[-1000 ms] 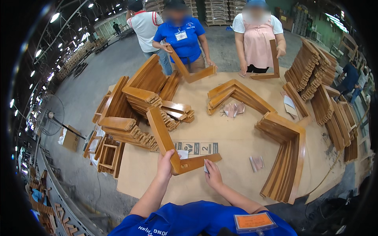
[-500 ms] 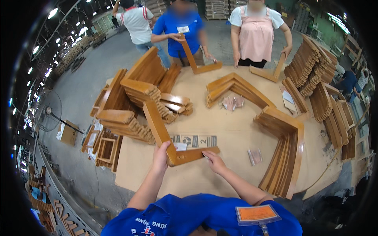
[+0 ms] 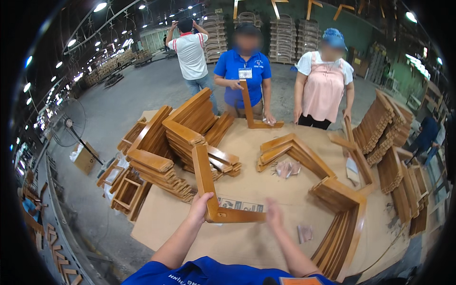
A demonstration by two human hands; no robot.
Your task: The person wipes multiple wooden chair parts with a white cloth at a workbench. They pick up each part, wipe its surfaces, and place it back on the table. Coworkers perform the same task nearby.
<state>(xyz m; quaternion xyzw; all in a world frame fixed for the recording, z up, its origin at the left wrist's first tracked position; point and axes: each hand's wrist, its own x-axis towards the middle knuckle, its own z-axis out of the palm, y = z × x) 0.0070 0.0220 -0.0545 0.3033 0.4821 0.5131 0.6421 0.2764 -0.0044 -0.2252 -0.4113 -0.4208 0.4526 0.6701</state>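
My left hand [image 3: 201,207] has its fingers clenched on the L-shaped wooden piece [image 3: 204,173], near its corner. Piece is in front of me over the tabletop [image 3: 237,247], one arm pointing away, other pointing right. My right hand [image 3: 274,214] is at that right end, motion-blurred; can't tell if its fingers grasp or are released. Stacked wooden pieces [image 3: 190,124] left, nested wooden pieces [image 3: 354,204] right, small packet [image 3: 305,233] near my right forearm. Co-worker [image 3: 243,80] opposite holds another L-shaped piece [image 3: 247,107].
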